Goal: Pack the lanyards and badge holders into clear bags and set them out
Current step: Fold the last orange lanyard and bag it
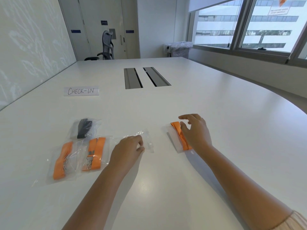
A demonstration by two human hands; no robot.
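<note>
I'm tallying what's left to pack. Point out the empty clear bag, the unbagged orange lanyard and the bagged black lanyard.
empty clear bag [147,140], head view, its bare plastic right of the left hand.
unbagged orange lanyard [176,126], head view, its far folded end.
bagged black lanyard [83,128], head view, the strap's middle.

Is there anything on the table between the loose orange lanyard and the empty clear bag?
Nothing visible. Bare table separates the orange lanyard under the right hand from the empty clear bag pinched by the left hand.
</note>
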